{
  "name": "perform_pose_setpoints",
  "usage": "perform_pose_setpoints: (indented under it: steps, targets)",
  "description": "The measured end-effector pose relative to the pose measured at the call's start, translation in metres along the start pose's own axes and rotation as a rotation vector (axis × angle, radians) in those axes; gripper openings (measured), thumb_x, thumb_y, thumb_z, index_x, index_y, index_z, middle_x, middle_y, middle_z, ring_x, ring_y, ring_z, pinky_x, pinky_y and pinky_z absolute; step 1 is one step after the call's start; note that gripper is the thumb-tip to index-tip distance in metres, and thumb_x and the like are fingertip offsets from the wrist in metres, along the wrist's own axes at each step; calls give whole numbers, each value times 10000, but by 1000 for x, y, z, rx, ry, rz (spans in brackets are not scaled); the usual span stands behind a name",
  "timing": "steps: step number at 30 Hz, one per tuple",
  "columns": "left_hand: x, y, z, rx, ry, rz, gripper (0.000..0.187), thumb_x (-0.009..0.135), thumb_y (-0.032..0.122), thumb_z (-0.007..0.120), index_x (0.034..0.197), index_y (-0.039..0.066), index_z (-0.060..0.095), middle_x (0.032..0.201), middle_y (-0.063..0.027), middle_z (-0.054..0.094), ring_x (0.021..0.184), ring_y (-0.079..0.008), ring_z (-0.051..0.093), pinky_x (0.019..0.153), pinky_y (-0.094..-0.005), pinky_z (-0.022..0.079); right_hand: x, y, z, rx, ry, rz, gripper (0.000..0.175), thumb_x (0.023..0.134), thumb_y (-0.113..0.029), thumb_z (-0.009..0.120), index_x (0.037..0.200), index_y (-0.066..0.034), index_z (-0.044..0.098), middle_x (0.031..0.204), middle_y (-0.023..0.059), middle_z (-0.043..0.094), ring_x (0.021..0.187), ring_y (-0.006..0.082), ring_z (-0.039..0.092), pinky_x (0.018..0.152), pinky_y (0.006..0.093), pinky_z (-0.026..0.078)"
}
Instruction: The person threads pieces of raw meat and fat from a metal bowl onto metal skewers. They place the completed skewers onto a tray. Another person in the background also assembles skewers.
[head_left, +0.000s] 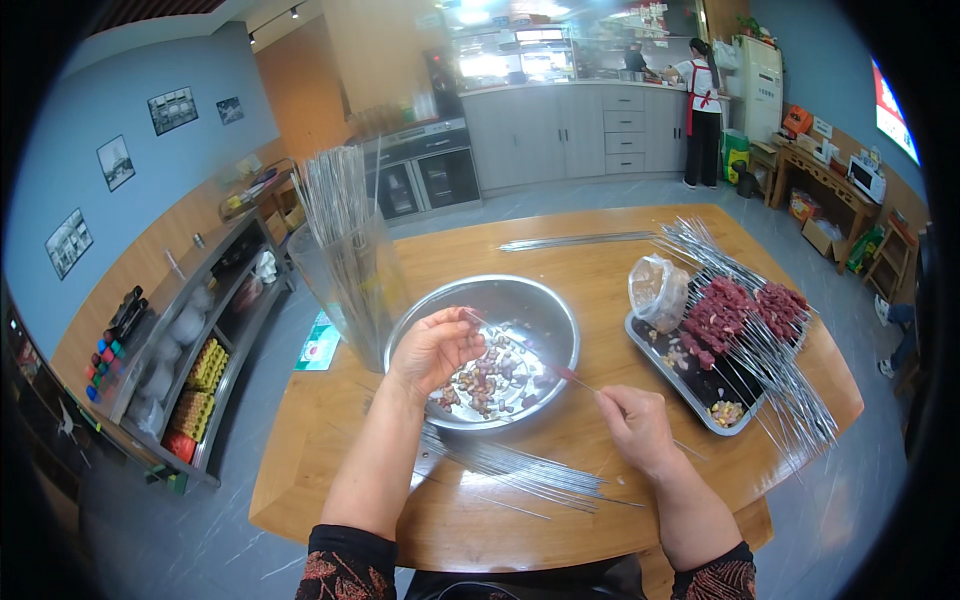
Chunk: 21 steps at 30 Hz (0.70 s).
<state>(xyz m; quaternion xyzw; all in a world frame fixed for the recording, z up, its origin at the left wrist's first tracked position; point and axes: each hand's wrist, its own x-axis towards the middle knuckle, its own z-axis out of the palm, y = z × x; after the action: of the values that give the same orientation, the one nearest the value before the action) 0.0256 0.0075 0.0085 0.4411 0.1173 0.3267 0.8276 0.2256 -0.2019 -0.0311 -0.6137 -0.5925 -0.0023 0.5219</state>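
Note:
My right hand (637, 427) grips one end of a thin metal skewer (585, 385), its tail showing below the fist. A small piece of red meat (562, 372) is threaded on this skewer, closer to my right hand. Over the steel bowl (574, 337), my left hand (439, 349) has its fingers curled at the skewer's far end, pinching what looks like another small reddish piece (472, 311). Small pale and purplish chunks (487, 379) lie in the bowl's bottom. On the table's near side, loose metal skewers (517, 472) fan out, partly hidden by my left forearm.
A black tray (675, 382) at right holds raw-meat skewers (716, 315), with a plastic-lined tub (656, 289) at its edge. A tall clear container (330, 277) of skewers stands left of the bowl. More skewers (577, 241) lie behind it. A person (701, 112) stands at the far counter.

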Motion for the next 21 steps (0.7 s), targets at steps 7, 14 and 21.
perform_pose_setpoints:
  steps: [7, 14, 21]
  targets:
    - [-1, -2, 1, 16, 57, 51, 107, 849, 84, 584, 921, 10, 609, 835, -88, 631, 737, -183, 611, 656, -300, 534, 0, 1, 2, 51, 17, 26, 104, 824, -62, 587, 808, 36, 615, 641, 171, 571, 522, 215, 541, 499, 300, 407]
    - [-2, -2, 1, 14, 150, 102, 158, 870, 105, 566, 986, 4, 600, 854, -95, 624, 759, -183, 608, 617, -274, 523, -1, -2, -2, -5, -76, 89, 127, 825, -107, 587, 822, 11, 631, 713, 175, 605, 624, 296, 592, 565, 340, 451]
    - [-1, -4, -1, 34, 135, 77, 182, 871, 109, 569, 1016, 0, 593, 837, -90, 629, 754, -189, 615, 621, -280, 528, -1, -3, -1, -9, -80, 85, 123, 824, -101, 586, 822, 12, 632, 710, 175, 607, 626, 296, 597, 564, 339, 453]
